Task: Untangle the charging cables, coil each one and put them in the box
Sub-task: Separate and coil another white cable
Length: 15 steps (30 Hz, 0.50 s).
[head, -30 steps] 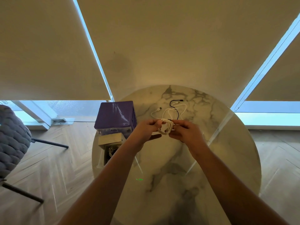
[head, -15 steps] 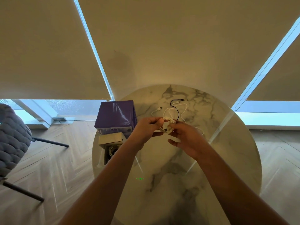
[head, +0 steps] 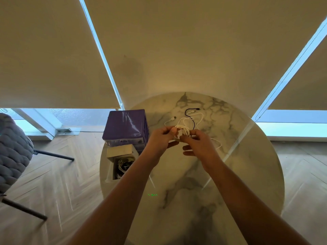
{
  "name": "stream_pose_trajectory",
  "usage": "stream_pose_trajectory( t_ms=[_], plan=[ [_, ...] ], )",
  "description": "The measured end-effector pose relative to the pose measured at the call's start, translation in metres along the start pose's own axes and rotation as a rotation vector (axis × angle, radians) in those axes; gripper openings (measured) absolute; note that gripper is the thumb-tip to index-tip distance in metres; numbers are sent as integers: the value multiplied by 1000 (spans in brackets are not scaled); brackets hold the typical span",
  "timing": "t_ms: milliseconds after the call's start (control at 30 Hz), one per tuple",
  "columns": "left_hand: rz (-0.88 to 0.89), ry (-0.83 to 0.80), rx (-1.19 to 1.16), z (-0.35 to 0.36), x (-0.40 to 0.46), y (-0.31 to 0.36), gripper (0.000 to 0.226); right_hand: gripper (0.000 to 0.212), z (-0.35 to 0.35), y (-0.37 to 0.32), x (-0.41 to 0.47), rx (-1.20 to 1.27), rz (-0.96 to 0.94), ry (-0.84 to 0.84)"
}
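Observation:
Above the round marble table (head: 247,165), my left hand (head: 159,138) and my right hand (head: 198,144) hold a small coil of white cable (head: 184,130) between them. Both hands pinch it with thumb and fingers. A loose white strand (head: 216,145) trails from the coil past my right hand onto the table. Behind the hands lie another white cable (head: 199,119) with a USB plug and a thin black cable (head: 190,114), looped over each other. The open cardboard box (head: 115,171) sits at the table's left edge with cables inside.
A purple plastic drawer unit (head: 125,126) stands at the table's left, right behind the box. A grey padded chair (head: 12,149) is on the wooden floor at the far left. Roller blinds cover the windows beyond the table.
My right hand has drawn in closer to the coil and pinches it, after reaching lower half a second ago. A loose white strand now trails to its right.

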<state>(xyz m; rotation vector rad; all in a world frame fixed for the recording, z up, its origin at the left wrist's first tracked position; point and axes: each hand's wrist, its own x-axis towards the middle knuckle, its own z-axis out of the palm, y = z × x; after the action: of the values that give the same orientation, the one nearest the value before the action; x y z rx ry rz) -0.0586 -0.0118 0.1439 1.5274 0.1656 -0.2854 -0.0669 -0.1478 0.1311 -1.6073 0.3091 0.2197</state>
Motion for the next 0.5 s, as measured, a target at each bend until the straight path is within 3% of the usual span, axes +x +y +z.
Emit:
stream_pose_trajectory(
  t_ms=[133, 233, 500],
  plan=[
    [-149, 22, -5, -1, 2, 2, 17, 18, 0, 10, -2, -153, -63, 43],
    [-230, -4, -3, -2, 1, 3, 27, 16, 0, 17, -3, -224, -74, 55],
    [-304, 49, 47, 0, 3, -2, 30, 24, 5, 16, -8, -432, -174, 69]
  ],
)
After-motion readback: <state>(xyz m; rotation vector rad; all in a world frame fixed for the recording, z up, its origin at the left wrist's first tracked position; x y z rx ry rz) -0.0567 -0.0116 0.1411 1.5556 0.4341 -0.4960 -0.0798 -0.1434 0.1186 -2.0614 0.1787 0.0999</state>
